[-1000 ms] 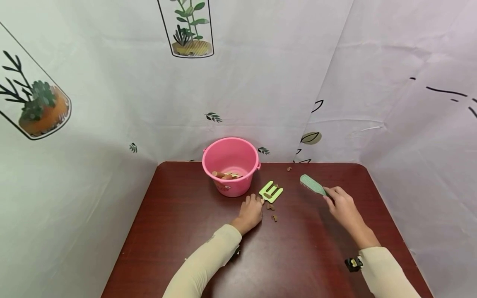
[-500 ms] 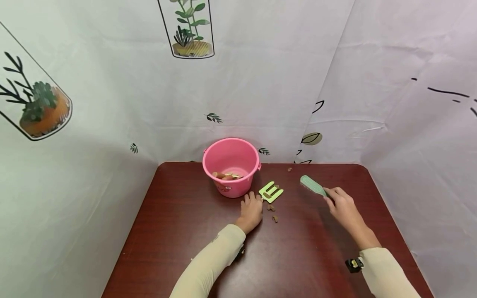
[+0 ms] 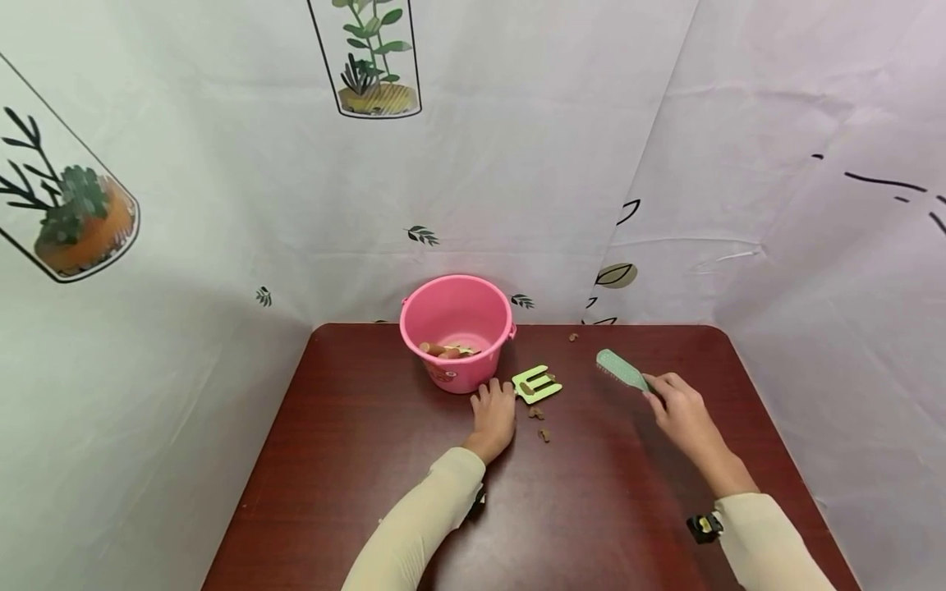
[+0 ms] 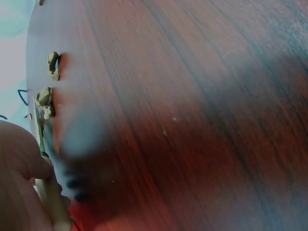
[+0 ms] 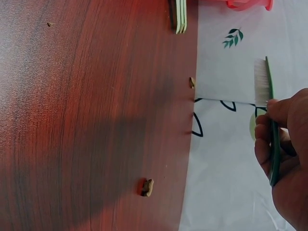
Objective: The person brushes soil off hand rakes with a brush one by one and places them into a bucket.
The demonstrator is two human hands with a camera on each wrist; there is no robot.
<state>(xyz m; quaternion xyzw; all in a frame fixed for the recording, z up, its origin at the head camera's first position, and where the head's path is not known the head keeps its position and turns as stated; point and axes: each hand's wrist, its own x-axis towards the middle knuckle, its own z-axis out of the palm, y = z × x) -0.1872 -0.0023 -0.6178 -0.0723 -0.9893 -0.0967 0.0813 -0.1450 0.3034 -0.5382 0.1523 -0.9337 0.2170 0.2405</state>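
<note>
My left hand (image 3: pixel 493 419) grips the wooden-looking handle (image 4: pixel 52 199) of a small light-green toy rake (image 3: pixel 528 396), just in front of the pink bucket (image 3: pixel 461 379). A brown piece (image 3: pixel 527 388) lies on the rake's three-pronged head, and most of its handle is hidden under my fingers in the head view. Out to the right, my right hand (image 3: pixel 678 410) holds a pale green brush (image 3: pixel 621 367) by its handle, bristles (image 5: pixel 261 82) facing left, above the table. Small brown crumbly pieces (image 3: pixel 536 413) lie just below the rake head, with another piece (image 3: pixel 544 434) nearer me.
Inside the bucket are several brown lumps (image 3: pixel 436 350) and pale bits. One more brown piece (image 3: pixel 573 336) sits near the back edge of the dark red wooden table (image 3: pixel 355 460). White patterned cloth (image 3: pixel 517 164) hangs behind and along both sides.
The rake head has turned a little clockwise, its prongs now pointing more to the right. My left hand has shifted slightly left and away from me. The right hand with the brush stays almost still.
</note>
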